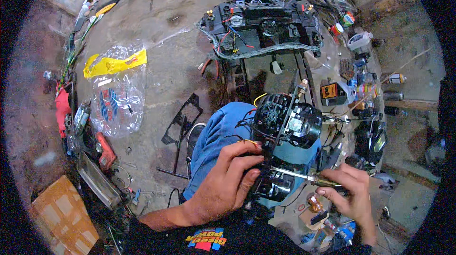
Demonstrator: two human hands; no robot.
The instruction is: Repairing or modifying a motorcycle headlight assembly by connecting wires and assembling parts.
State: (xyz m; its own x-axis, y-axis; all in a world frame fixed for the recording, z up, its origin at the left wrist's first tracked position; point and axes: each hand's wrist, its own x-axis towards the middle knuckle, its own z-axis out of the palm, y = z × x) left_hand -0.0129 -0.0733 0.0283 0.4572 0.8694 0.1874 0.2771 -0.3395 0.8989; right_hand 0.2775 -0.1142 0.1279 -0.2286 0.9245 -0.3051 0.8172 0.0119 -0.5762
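Observation:
Across my lap lies a black assembly with rounded housings, a metal bracket and loose wires; its exact kind I cannot make out. My left hand grips its near-left edge, fingers curled against the frame and thumb below them. Thin black, red and yellow wires stick out just above those fingers. In my right hand is a screwdriver, pinched by its dark handle. Its bright shaft points left, with the tip at the assembly close to my left thumb. Whether the tip sits in a screw is too small to tell.
Beyond my knees a larger black housing with wires rests on a stand. Bottles and a white jug line the right side. Leftward lie a clear plastic bag, a flat black bracket, a red-orange tool and a cardboard box.

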